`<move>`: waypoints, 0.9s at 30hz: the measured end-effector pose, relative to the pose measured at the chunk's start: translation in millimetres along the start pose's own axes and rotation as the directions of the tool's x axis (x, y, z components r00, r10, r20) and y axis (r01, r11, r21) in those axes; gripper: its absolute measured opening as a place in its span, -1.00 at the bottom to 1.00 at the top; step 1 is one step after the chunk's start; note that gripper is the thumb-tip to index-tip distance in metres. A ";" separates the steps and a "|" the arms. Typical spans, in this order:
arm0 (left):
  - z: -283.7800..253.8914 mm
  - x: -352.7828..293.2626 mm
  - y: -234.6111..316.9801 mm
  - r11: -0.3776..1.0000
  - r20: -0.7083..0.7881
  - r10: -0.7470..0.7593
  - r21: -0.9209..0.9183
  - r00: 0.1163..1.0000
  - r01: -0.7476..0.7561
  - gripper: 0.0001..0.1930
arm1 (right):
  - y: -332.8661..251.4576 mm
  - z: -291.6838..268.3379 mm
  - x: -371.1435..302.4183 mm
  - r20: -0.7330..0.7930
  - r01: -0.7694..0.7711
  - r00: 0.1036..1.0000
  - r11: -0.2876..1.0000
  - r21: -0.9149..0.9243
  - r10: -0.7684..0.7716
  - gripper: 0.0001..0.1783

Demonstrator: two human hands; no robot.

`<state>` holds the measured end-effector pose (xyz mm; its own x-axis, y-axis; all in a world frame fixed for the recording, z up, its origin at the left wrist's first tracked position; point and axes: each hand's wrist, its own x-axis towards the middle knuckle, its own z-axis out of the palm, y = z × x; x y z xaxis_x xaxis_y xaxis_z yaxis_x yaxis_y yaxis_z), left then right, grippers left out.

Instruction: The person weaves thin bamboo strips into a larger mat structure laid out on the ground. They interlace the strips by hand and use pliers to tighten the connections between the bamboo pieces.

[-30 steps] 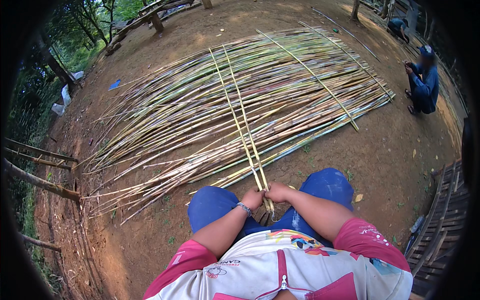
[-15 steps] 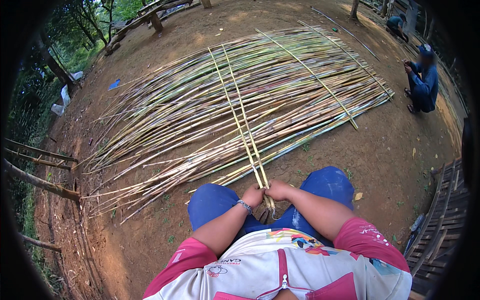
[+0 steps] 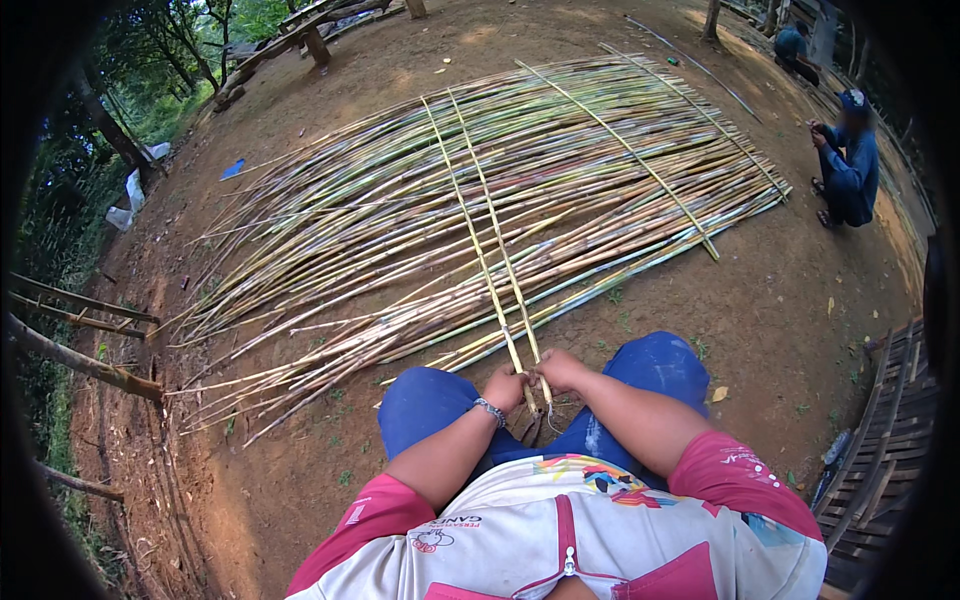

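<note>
My left hand (image 3: 506, 388) is closed around the near end of a thin yellow-green bamboo pole (image 3: 478, 252). Beside it, my right hand (image 3: 561, 371) grips a second bamboo pole (image 3: 499, 233). The hands are close together between my knees. Both poles run away from me, side by side, across a wide layer of long bamboo poles (image 3: 400, 268) on the ground. Their near ends stick out below my fingers, with a thin pale strand by the right one. Something dark and slender (image 3: 531, 432) shows below them, too small to name.
Two more crosswise poles (image 3: 640, 165) (image 3: 700, 110) lie over the layer's right part. A person in blue (image 3: 848, 165) squats at the right; another person (image 3: 795, 52) is farther back. Slatted wooden structure (image 3: 880, 450) stands at lower right, wooden rails (image 3: 85, 365) at left.
The near parts of the two held poles have come slightly apart, with my hands parting a little. The person in blue stays squatting.
</note>
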<state>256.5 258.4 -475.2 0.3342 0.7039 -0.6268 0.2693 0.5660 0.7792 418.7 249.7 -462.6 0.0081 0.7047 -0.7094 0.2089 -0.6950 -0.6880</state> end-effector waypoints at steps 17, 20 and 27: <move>-9.0 2.9 -6.5 0.996 0.013 0.089 0.030 0.996 -0.090 -0.81 | -4.9 -2.5 2.7 -0.169 0.129 0.962 0.899 -0.419 -0.217 -0.55; -7.2 -1.5 -3.5 0.997 0.019 0.070 -0.015 0.997 -0.070 -0.81 | -5.3 -2.2 1.8 -0.153 0.128 0.966 0.895 -0.427 -0.211 -0.54; -8.4 -4.4 -0.3 0.995 0.036 0.036 -0.092 0.999 -0.032 -0.82 | -12.4 -0.6 -7.3 -0.159 0.113 0.969 0.914 -0.389 -0.188 -0.52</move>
<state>247.3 258.7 -472.7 0.3761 0.7076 -0.5982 0.1738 0.5803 0.7957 416.6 253.3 -448.8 0.1246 0.8361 -0.5342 0.5722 -0.5004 -0.6498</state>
